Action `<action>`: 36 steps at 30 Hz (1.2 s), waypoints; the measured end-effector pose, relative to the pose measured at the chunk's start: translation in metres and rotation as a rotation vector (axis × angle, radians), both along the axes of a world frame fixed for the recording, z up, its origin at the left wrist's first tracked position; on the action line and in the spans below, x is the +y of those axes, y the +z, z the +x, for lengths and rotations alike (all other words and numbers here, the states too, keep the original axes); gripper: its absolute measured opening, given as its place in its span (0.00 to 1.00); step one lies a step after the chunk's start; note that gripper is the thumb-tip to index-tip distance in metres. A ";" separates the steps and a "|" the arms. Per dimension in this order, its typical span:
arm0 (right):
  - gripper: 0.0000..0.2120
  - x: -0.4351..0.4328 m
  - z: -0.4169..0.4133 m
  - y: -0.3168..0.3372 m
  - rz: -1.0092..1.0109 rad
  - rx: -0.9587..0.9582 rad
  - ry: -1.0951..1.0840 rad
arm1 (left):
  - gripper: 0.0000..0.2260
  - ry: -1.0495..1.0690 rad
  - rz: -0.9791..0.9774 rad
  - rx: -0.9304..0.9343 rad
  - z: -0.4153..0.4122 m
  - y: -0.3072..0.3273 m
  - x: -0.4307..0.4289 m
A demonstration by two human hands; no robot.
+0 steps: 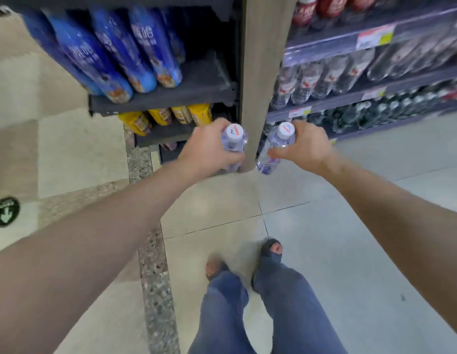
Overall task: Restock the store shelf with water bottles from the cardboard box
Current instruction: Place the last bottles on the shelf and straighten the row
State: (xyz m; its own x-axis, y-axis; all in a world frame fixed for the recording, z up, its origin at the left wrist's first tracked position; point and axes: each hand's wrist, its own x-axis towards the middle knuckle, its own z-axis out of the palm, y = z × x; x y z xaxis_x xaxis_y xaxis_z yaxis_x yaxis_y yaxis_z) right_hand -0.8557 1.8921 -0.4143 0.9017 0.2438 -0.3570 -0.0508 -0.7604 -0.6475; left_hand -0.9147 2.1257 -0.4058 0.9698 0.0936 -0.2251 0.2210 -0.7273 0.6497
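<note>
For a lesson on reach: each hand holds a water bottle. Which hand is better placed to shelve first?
Probably the right hand: its bottle is before the drinks shelves, right of the wooden post; the left hand is before the snack shelves.

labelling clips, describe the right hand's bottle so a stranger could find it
Find the upright wooden post in the middle. Just right of its foot, the right hand holds a clear white-capped bottle; unlike the upright twin in the left hand, it leans.
</note>
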 end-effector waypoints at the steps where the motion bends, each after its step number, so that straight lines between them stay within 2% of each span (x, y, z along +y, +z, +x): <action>1: 0.19 -0.007 0.003 0.027 0.007 -0.012 0.009 | 0.22 -0.019 0.007 -0.037 0.006 0.030 -0.005; 8: 0.22 -0.077 0.027 0.190 0.076 -0.141 0.075 | 0.21 -0.150 0.003 -0.110 0.039 0.204 -0.066; 12: 0.21 -0.141 0.034 0.264 0.216 -0.167 0.050 | 0.19 -0.161 -0.077 -0.152 0.050 0.271 -0.124; 14: 0.21 -0.176 0.041 0.294 0.282 -0.188 0.027 | 0.21 -0.178 -0.106 -0.162 0.059 0.300 -0.154; 17: 0.26 -0.228 0.048 0.343 0.381 -0.246 -0.014 | 0.27 -0.200 -0.144 -0.165 0.072 0.346 -0.203; 21: 0.22 -0.295 0.057 0.407 0.482 -0.324 -0.040 | 0.20 -0.152 -0.255 -0.267 0.086 0.404 -0.273; 22: 0.23 -0.309 0.061 0.422 0.495 -0.348 -0.033 | 0.22 -0.139 -0.284 -0.293 0.091 0.416 -0.288; 24: 0.25 -0.336 0.070 0.450 0.513 -0.400 -0.022 | 0.34 -0.126 -0.338 -0.322 0.102 0.442 -0.315; 26: 0.23 -0.359 0.078 0.479 0.518 -0.445 -0.010 | 0.46 -0.128 -0.387 -0.320 0.115 0.467 -0.336; 27: 0.20 -0.369 0.085 0.492 0.520 -0.457 -0.003 | 0.45 -0.143 -0.401 -0.313 0.120 0.480 -0.347; 30: 0.24 -0.390 0.106 0.527 0.523 -0.528 0.024 | 0.26 -0.173 -0.362 -0.355 0.133 0.514 -0.375; 33: 0.35 -0.406 0.131 0.552 0.511 -0.569 0.025 | 0.23 -0.212 -0.304 -0.393 0.156 0.539 -0.389; 36: 0.28 -0.422 0.159 0.572 0.522 -0.582 0.027 | 0.22 -0.243 -0.284 -0.405 0.179 0.564 -0.400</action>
